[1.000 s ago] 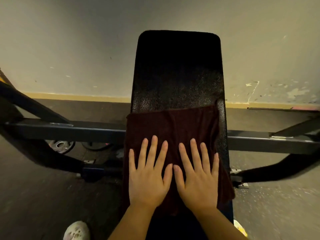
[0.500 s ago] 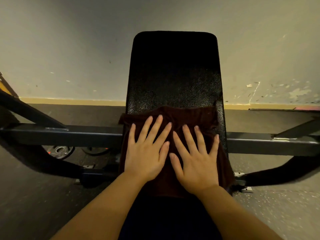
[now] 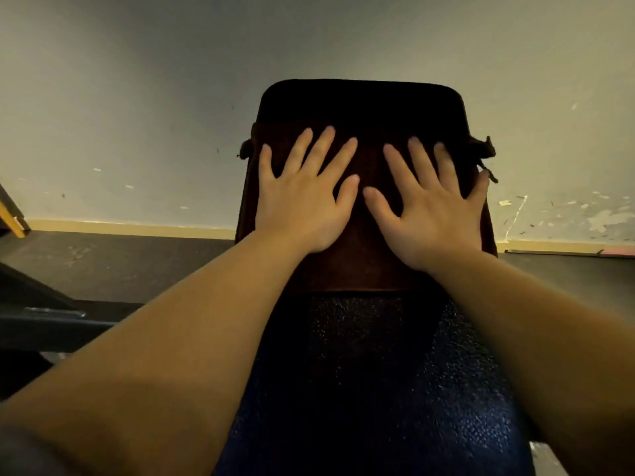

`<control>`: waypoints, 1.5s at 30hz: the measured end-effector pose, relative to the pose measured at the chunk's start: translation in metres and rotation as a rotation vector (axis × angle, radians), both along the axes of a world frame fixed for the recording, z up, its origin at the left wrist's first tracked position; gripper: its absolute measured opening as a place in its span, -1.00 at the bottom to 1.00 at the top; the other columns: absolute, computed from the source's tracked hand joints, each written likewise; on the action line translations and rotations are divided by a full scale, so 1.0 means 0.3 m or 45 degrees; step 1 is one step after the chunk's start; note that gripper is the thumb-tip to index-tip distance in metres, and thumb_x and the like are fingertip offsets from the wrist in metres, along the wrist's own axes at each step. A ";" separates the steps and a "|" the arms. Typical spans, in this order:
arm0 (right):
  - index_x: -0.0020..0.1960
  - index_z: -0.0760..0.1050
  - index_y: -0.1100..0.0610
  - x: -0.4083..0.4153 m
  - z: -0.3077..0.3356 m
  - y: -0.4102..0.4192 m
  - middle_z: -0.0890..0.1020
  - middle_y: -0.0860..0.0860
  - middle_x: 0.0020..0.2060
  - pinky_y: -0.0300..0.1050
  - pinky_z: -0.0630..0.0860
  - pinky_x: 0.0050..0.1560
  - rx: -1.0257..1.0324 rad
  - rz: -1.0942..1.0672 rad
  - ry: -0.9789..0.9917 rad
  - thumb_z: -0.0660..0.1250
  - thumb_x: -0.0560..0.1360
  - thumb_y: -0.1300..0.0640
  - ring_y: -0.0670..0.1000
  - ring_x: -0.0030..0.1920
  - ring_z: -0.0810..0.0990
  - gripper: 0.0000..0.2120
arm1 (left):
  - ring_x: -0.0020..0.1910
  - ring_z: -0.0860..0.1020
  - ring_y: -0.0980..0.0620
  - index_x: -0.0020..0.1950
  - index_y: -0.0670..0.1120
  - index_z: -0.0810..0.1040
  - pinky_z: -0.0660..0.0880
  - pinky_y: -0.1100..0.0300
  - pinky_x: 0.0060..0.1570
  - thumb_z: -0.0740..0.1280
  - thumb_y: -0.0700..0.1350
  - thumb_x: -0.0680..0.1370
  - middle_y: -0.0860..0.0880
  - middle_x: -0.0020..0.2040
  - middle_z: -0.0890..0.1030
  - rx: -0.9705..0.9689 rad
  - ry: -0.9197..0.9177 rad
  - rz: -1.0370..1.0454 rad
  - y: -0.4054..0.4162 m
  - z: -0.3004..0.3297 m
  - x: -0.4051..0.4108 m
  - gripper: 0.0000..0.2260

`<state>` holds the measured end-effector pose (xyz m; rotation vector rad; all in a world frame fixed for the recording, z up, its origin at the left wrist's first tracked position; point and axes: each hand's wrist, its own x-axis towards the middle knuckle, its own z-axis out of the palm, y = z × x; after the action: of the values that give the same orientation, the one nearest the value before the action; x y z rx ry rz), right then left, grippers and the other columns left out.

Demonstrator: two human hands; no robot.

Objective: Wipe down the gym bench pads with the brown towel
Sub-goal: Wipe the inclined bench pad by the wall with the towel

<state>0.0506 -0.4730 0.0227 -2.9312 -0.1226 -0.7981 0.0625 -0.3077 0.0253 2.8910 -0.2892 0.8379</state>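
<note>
Brown cloth towel: spread across the upper part of the dark textured bench pad.
Left hand: fingers splayed flat, pressing the towel.
Right hand: the same, beside it.

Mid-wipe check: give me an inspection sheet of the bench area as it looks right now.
Surface: black textured bench pad, bare below the towel, a strip bare at its top edge.
Job's things: brown towel spread flat across the upper pad, corners hanging off both sides.
Clutter: nothing seen.
Grippers: left hand and right hand press flat on the towel, fingers spread.
Cables: nothing seen.
Surroundings: scuffed wall, dark floor, black frame bar at left.
</note>
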 end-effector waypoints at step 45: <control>0.57 0.11 -0.05 -0.645 -0.446 0.003 0.16 -0.02 0.57 0.34 -0.06 0.46 0.048 0.146 -0.030 0.01 0.61 -0.13 0.04 0.57 0.07 -0.46 | 0.58 0.08 -0.11 0.59 0.09 0.08 0.01 -0.41 0.40 0.00 0.18 0.63 -0.07 0.61 0.12 0.019 0.096 0.006 0.026 -0.480 -0.707 -0.48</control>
<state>-0.1429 -0.4722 -0.1110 -2.8503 -0.2714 -0.8091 -0.1497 -0.3000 -0.1186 2.9301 -0.2822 0.7288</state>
